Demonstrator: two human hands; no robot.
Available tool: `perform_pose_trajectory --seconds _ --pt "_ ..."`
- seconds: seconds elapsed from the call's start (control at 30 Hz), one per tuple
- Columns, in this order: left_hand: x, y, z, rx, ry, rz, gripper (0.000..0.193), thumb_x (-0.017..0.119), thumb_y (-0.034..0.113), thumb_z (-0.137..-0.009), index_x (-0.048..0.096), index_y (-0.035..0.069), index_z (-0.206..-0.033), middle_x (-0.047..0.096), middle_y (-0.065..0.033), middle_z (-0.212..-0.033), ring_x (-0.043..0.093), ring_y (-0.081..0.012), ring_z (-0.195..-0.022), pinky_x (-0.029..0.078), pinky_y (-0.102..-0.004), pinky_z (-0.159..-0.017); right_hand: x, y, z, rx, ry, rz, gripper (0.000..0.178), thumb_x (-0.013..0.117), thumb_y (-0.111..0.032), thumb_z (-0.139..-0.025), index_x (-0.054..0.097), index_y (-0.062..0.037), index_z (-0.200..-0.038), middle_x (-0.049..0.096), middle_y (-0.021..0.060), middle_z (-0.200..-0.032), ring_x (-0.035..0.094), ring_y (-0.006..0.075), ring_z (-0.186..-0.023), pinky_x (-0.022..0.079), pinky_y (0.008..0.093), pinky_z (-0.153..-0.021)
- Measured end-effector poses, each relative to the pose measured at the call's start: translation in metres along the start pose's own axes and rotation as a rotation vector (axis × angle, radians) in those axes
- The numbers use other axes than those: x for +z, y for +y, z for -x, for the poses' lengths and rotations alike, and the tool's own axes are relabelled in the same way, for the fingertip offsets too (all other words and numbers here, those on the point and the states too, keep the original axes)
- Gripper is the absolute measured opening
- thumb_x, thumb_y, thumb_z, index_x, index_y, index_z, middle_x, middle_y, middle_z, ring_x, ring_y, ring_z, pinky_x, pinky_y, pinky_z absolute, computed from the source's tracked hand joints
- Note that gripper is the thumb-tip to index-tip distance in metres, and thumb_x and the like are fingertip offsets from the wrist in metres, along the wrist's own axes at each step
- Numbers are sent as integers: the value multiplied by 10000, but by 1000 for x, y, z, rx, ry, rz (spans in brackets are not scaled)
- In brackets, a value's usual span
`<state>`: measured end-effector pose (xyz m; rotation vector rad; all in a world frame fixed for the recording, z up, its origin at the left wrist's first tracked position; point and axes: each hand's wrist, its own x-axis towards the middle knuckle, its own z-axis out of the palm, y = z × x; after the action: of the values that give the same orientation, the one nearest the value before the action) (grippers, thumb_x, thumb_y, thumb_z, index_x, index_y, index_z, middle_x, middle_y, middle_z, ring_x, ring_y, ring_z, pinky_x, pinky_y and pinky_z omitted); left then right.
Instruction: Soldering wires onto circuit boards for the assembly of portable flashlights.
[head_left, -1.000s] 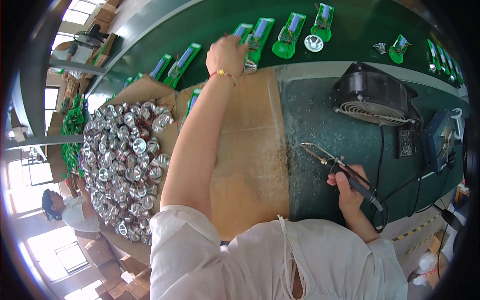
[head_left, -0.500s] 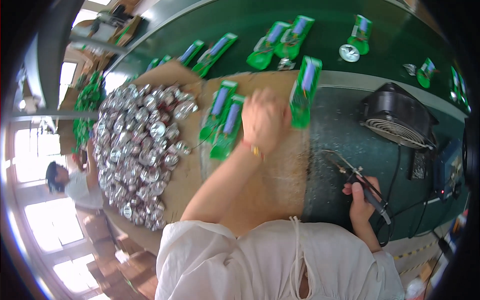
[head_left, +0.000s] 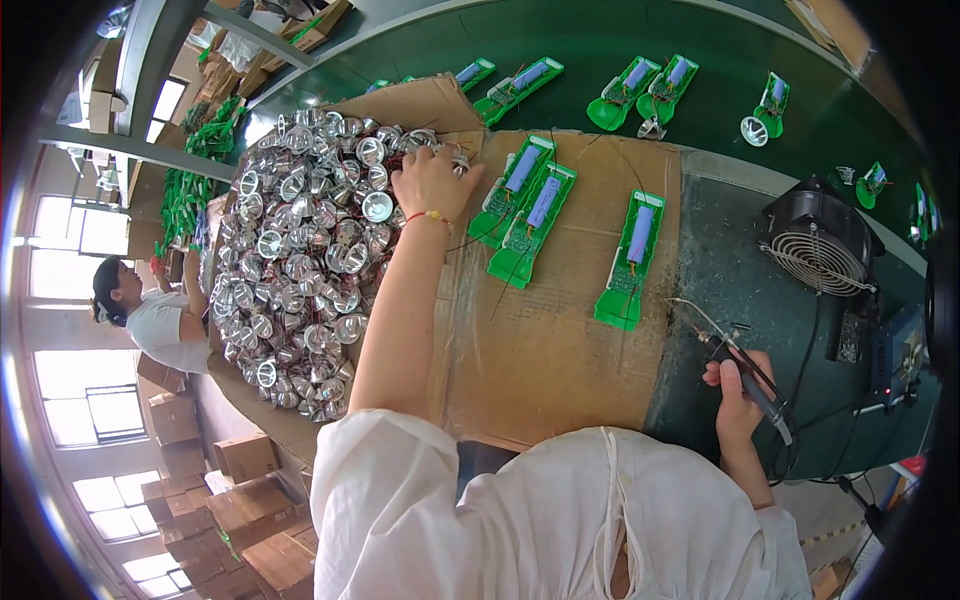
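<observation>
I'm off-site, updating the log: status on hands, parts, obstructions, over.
Left hand at the reflector pile, grasp unclear. Right hand holds soldering iron. Three green housings on cardboard. No obstruction seen at either hand.

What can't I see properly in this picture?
All in the head view:
What's under the left hand: the hand itself covers it.
Bottom of the silver cup pile: upper cups hide it.
Far-right green cases: cut off by the dark edge.
What the co-worker handles: too small.
</observation>
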<state>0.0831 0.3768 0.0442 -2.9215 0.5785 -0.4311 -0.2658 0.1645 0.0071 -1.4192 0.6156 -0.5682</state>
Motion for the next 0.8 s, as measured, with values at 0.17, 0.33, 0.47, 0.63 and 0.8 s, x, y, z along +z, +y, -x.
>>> perform_pose_trajectory --seconds 0.17,0.33,0.47,0.63,0.8 --pt "-6 -8 19 -27 48 50 382 611 405 -716 592 95 -938 608 -61 -944 539 -236 -924 405 -390 -764 -1 -5 10 -27 6 11 177 574 -67 -804 490 40 -918 594 131 -734 584 140 -602 503 246 -561" --pt "-45 27 117 296 202 598 270 595 47 -650 558 82 -915 566 -85 -900 540 -258 -825 425 -361 -682 -1 1 5 -2 -3 26 187 579 -82 -805 493 43 -915 598 132 -726 583 139 -584 500 240 -552" --pt "-32 55 190 532 -105 427 257 481 86 -726 545 99 -974 509 -64 -1048 496 -218 -922 383 -346 -770 12 -2 0 -39 -85 -26 179 574 -76 -809 496 48 -912 601 132 -720 581 135 -578 498 238 -544" --pt "-47 50 185 466 -127 681 479 676 175 -557 519 90 -1002 501 -98 -1060 494 -269 -933 399 -371 -772 9 -5 4 -46 -85 -23 199 586 -95 -806 496 47 -913 600 134 -717 583 143 -575 501 240 -541" --pt "-35 67 169 57 -152 687 245 686 258 -652 557 73 -748 568 -78 -744 557 -262 -705 430 -380 -641 4 -3 9 -44 -60 -33 198 589 -96 -805 498 47 -907 600 132 -718 583 143 -580 501 241 -540"
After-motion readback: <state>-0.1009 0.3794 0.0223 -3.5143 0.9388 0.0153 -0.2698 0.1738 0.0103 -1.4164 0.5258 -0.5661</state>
